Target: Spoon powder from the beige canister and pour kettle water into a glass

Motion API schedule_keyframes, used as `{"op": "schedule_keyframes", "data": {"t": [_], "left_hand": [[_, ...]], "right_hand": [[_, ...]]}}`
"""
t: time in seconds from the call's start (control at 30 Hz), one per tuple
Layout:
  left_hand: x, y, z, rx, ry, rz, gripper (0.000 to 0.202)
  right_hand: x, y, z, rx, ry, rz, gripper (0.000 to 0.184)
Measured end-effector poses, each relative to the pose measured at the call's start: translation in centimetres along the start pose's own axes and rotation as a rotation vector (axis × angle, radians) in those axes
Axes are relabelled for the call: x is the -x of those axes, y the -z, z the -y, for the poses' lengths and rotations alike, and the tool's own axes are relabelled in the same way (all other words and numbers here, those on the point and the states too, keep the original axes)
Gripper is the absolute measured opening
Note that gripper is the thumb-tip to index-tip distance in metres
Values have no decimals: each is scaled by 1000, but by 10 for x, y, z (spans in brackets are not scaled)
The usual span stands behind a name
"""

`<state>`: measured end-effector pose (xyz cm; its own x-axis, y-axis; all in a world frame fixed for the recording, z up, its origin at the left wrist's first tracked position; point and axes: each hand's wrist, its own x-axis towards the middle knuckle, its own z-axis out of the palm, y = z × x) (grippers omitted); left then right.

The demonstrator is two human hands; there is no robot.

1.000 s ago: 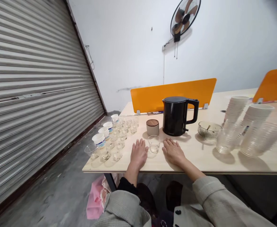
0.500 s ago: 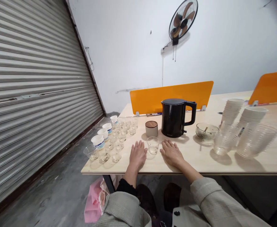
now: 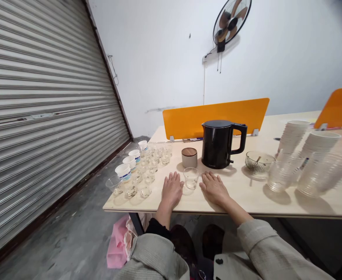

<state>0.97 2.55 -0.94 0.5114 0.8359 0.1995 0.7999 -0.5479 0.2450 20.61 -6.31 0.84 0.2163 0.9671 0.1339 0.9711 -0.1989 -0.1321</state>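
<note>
My left hand (image 3: 172, 189) lies flat on the pale wooden table (image 3: 237, 200), palm down and holding nothing. To its right stands a clear plastic cup (image 3: 191, 179) with small dark bits in the bottom. On the cup's other side my right hand (image 3: 214, 188) rests flat too, fingers stretched out. Neither hand visibly grips the cup; whether the left thumb touches it I cannot tell. Behind the cup sits a small grey canister (image 3: 189, 159) with a wooden lid. A black electric kettle (image 3: 216, 146) stands upright just behind my right hand, its handle to the right.
Rows of clear cups (image 3: 145, 191) and several white paper cups (image 3: 123, 172) fill the table's left end. At right are a glass ashtray (image 3: 258, 165), stacked clear cups (image 3: 319, 177) and stacked paper cups (image 3: 293, 134). An orange divider (image 3: 214, 113) runs behind the kettle.
The whole view has shifted slightly, so things appear a little further right and up. Both hands stay flat on the table beside the cup.
</note>
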Motion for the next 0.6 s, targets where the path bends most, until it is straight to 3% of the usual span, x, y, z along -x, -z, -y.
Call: {"op": "schedule_keyframes", "data": {"t": [0.6], "left_hand": [[3, 6, -4, -71, 2, 18, 59]], "right_hand": [[-1, -2, 0, 25, -7, 3, 61]]}}
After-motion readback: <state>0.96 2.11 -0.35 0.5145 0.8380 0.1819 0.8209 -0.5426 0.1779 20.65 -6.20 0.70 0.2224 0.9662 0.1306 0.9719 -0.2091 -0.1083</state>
